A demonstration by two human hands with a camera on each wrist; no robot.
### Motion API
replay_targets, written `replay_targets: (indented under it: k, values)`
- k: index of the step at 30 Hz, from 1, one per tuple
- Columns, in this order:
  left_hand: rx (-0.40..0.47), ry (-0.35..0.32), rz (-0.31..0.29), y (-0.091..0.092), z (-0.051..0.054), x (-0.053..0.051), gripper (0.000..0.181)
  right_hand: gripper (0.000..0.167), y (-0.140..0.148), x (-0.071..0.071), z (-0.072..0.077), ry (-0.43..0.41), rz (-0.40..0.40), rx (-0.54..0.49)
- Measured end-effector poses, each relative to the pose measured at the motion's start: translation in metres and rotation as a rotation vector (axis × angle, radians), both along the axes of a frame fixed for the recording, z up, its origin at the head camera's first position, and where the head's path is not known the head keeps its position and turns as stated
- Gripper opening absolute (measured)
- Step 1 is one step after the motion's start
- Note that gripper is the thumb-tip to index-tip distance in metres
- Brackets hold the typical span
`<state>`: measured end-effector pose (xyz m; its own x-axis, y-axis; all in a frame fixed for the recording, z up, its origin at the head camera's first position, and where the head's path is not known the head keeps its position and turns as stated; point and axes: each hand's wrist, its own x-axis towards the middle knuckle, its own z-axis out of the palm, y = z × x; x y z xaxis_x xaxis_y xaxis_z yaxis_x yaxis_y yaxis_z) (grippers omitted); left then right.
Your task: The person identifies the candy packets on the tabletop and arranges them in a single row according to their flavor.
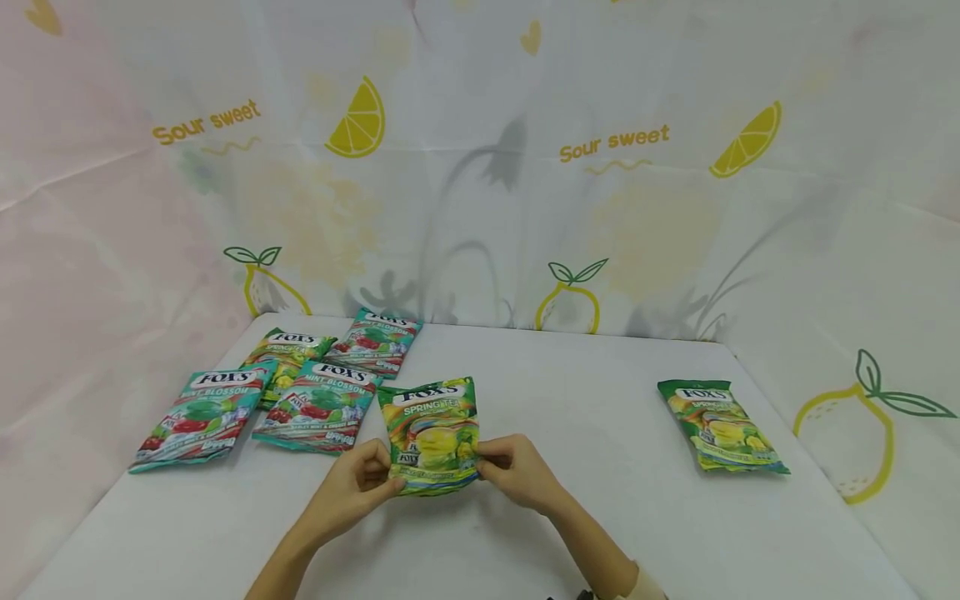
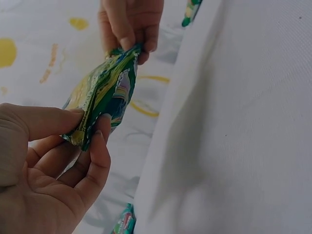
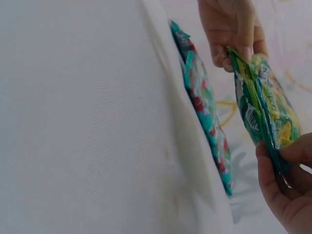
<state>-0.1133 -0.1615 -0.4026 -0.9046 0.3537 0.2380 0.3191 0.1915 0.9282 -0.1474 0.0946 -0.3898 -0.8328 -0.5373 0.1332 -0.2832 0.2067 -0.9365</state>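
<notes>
Middle packet [image 1: 433,437] between four left packets [image 1: 318,408] and right packet [image 1: 722,427]

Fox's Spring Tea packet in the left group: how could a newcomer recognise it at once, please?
Find the left side of the white table. Among three teal Fox's Mint Blossom packets there lies the Fox's Spring Tea packet, the group's only green-and-yellow one.

The candy bag [image 1: 433,442] is green and yellow, marked "FOX'S" and "SPRING TEA" above a picture of a yellow cup. It is raised over the middle of the desk [image 1: 585,400], front toward the head camera, lettering upright and slightly tilted. The left hand [image 1: 351,485] pinches its lower left corner; the right hand [image 1: 522,477] pinches its right edge. Its wrapper is wrinkled.
</notes>
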Motion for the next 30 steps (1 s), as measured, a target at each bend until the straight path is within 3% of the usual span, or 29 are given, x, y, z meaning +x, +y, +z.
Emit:
replay_targets:
  k: [8, 30]
  values:
    - [0.01, -0.039, -0.012, 0.009, 0.001, -0.004, 0.019, 0.027, 0.009, 0.0, -0.003, 0.003, -0.02, 0.006]
    - [-0.011, -0.041, -0.037, 0.029, 0.001, -0.013, 0.016, 0.029, 0.028, 0.003, -0.004, 0.007, -0.088, 0.004]
